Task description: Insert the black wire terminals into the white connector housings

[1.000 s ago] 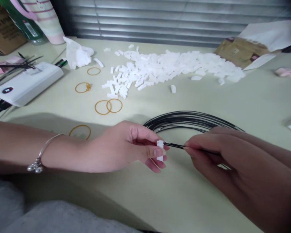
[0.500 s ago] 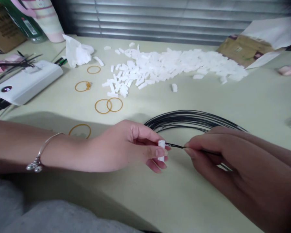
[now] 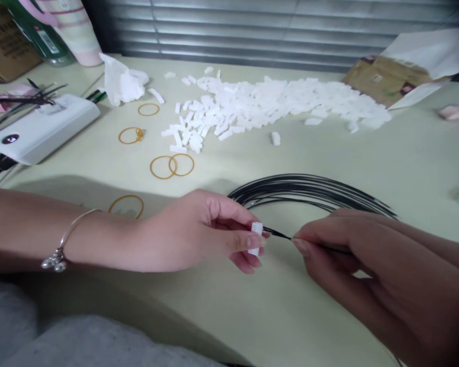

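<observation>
The left grip (image 3: 199,234) was pinched on the white connector (image 3: 256,228) above the tabletop (image 3: 290,306), the right grip (image 3: 359,255) closed on black wires (image 3: 278,234) beside it, straight alignment seeming wisest

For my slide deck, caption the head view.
Left hand pinches a white connector housing; right hand holds thin black wires up to it, a curved black wire bundle behind.

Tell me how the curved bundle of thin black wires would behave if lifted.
The curved bundle of thin black wires would probably bend springily, judging by its smooth arc. Its strands might splay apart, since gaps already show between some of them.
</observation>
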A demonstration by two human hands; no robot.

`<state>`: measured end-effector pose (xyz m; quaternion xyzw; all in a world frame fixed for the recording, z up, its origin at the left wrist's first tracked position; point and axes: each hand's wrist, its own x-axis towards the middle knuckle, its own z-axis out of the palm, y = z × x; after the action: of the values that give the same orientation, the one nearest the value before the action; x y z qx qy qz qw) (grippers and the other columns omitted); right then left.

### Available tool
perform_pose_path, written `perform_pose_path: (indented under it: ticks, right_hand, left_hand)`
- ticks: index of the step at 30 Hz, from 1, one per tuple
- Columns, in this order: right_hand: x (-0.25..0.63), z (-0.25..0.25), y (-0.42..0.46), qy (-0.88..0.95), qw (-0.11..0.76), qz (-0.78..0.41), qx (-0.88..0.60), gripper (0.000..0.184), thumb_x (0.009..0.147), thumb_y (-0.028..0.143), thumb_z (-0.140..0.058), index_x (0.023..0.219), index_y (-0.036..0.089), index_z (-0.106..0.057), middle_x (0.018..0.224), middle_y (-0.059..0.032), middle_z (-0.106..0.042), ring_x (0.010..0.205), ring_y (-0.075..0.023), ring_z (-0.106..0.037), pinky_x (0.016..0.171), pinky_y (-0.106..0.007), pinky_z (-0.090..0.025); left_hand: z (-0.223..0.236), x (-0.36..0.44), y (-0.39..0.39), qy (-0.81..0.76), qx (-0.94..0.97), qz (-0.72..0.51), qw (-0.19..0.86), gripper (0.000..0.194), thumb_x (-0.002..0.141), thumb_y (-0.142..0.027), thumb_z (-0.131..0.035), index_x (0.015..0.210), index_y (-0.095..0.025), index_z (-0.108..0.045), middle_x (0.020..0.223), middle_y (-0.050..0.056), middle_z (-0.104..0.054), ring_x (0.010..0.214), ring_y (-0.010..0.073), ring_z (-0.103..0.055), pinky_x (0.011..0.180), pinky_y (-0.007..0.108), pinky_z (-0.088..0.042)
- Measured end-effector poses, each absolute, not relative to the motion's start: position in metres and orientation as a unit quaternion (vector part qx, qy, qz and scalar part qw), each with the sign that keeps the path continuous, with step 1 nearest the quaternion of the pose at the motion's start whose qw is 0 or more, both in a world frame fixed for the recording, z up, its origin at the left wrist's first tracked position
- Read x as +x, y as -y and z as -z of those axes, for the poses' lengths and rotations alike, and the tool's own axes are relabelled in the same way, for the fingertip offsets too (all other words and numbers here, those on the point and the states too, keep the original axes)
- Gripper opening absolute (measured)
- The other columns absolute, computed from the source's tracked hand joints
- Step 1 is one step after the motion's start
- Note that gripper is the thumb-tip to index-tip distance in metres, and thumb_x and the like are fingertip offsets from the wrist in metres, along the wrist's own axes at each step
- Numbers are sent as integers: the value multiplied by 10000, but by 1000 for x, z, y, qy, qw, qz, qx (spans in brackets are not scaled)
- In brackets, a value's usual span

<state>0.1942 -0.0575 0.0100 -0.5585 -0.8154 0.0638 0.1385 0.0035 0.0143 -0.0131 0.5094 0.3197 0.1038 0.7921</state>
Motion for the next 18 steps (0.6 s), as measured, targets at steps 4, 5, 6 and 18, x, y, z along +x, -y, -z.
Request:
perform_pose_path:
  ticks: [4,5,6,18]
  right_hand:
    - [194,-8,57,810,134,-80,-566,272,873,218,-276,670,232,-457,556,18,-500,432,-116,-466,446,-309,-321]
    - [195,-6,56,816,153,-73,-553,224,875,237,-316,707,234,-464,556,26,-497,425,-109,-460,437,-297,-320]
    - [196,-5,56,821,166,-68,-542,174,875,254,-353,746,237,-469,560,35,-498,420,-102,-457,429,-282,-318]
    - [190,0,54,833,198,-63,-512,155,883,224,-398,767,214,-501,561,37,-518,428,-83,-474,408,-238,-310]
  left_hand:
    - [12,3,-13,-318,515,-100,789,100,803,-196,-569,726,-146,-610,700,-33,-623,668,65,-620,707,185,-503]
    - [12,3,-13,-318,517,-100,788,104,803,-192,-568,721,-145,-609,694,-36,-621,659,60,-618,699,176,-501]
    - [12,3,-13,-319,519,-100,787,109,805,-189,-565,716,-145,-609,687,-38,-619,651,56,-616,690,166,-500]
    - [14,3,-12,-321,532,-106,776,115,799,-189,-573,703,-135,-608,673,-45,-612,637,41,-609,671,137,-502]
